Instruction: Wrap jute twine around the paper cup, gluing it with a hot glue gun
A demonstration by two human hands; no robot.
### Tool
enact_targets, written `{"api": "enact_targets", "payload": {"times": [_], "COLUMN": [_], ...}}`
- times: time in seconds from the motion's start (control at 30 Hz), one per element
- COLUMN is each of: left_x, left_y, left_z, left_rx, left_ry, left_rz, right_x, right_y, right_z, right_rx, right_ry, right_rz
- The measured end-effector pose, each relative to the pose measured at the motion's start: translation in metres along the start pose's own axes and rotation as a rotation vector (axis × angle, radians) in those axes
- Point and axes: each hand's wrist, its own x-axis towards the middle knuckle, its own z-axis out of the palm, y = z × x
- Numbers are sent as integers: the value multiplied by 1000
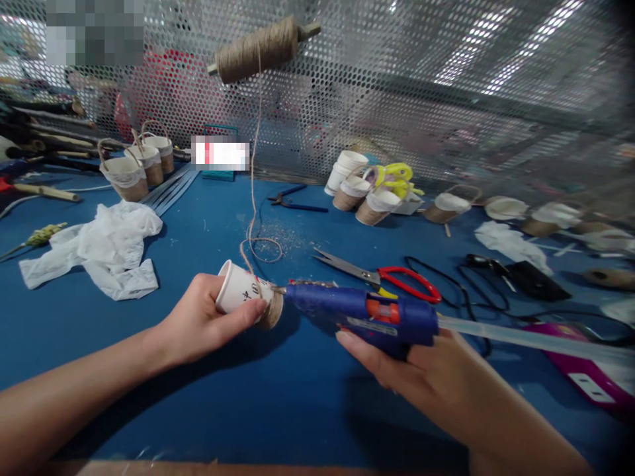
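Note:
My left hand (208, 320) is closed around a white paper cup (234, 289), which lies tilted on its side with its mouth toward the left. Brown twine (270, 312) is wound about the cup's base end. From there the strand runs up to a spool of twine (260, 49) hanging on a stick at the mesh. My right hand (411, 373) grips a blue hot glue gun (342, 309) with a clear glue stick (526, 338) coming out of its back. The gun's nozzle is at the cup's side, by the twine; whether it touches I cannot tell.
Red-handled scissors (367, 271) and pliers (297, 199) lie behind the glue gun. Twine-wrapped cups with handles stand at back left (131, 178) and back right (380, 206). White lace cloth (106, 244) lies left. A black cord (459, 291) and purple box (580, 370) are right.

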Motion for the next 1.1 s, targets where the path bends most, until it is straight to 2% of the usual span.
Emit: {"api": "enact_targets", "payload": {"times": [0.2, 0.57, 0.73, 0.9, 1.1], "left_x": [0, -1, -1, 0, 2], "left_y": [-2, 2, 1, 0, -1], "left_z": [-1, -2, -5, -5, -3], "left_rx": [-44, 152, 248, 177, 23], "left_ry": [35, 0, -3, -2, 8], "left_rz": [-38, 155, 237, 179, 127], "right_x": [-3, 1, 0, -1, -6], "right_y": [4, 3, 1, 1, 9], "right_z": [3, -2, -4, -4, 4], "right_rx": [50, 34, 65, 83, 20], "right_ry": [19, 17, 15, -3, 35], "right_rz": [-29, -50, -10, 8, -93]}}
